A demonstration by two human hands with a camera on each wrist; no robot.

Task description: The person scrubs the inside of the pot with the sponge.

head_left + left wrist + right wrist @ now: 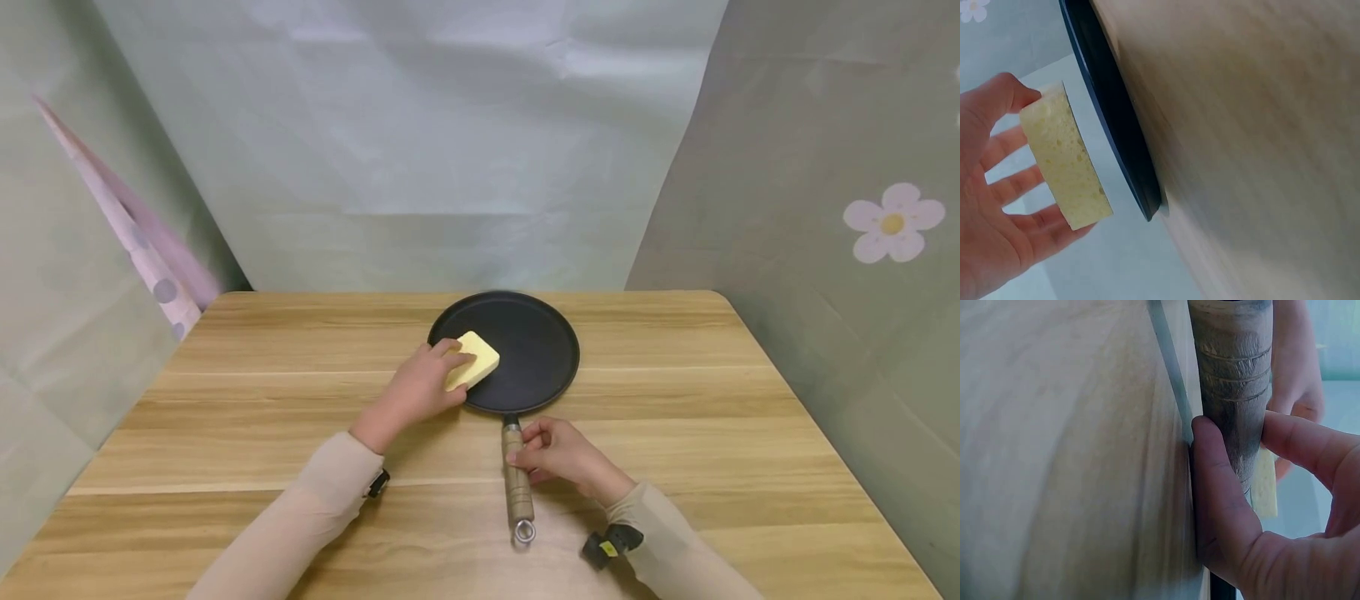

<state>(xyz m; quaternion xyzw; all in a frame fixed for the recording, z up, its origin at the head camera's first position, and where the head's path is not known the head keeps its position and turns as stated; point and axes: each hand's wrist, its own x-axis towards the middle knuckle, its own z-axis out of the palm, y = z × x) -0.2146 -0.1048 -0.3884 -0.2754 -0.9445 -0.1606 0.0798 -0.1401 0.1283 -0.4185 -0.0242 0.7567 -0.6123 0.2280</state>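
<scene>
Pinching: left fingers, porous yellow sponge; right fingers, grooved wooden handle; round black pan beneath sponge

- Head view is looking forward and down from above the table.
- Left wrist view is facing the sponge closely, pan edge-on.
- Right wrist view is looking closely past the handle.
- All views are sharing the sponge.

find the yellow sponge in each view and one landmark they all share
Head: the sponge, near the centre, slightly low, over the left part of the pan.
Left wrist: left of centre, side-on.
Right wrist: right of centre, below mid-height, partly hidden.
Shared landmark: the left hand holding it.
</scene>
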